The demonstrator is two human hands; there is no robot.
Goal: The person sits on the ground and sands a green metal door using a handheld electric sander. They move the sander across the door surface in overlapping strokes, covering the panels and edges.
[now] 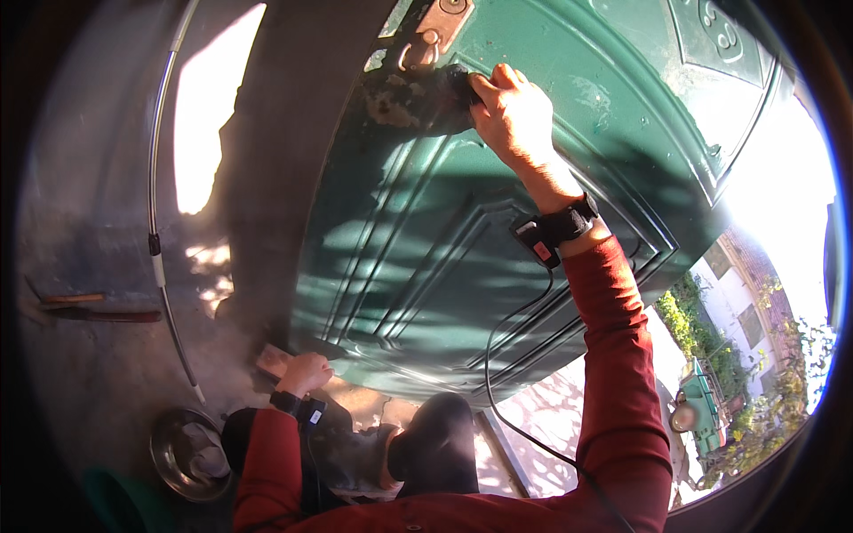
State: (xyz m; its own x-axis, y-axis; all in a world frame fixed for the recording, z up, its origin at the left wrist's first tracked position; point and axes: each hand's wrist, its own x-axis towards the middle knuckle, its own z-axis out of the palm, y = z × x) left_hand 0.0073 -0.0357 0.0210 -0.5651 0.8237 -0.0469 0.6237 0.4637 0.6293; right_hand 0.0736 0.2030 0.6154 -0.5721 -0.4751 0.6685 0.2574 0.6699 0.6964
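Note:
A green metal door [426, 258] with raised panels fills the middle of the view. Up near its lock, my right hand [515, 115] is closed on a dark pad [459, 87] pressed to the door; whether it is a cloth or a sponge is unclear. The paint beside it looks worn and stained. Lower down at the door's bottom left corner, my left hand [306, 374] has its fingers curled in by the edge, and what they hold is hidden. A rusty lock plate [447, 22] with a loop sits above the pad.
A metal basin [169, 457] with a pale cloth [209, 455] in it stands at lower left, near a green bucket [124, 502]. A thin metal pole [153, 178] and wooden-handled tools [102, 314] are at left. Outside at right is a green vehicle [702, 413].

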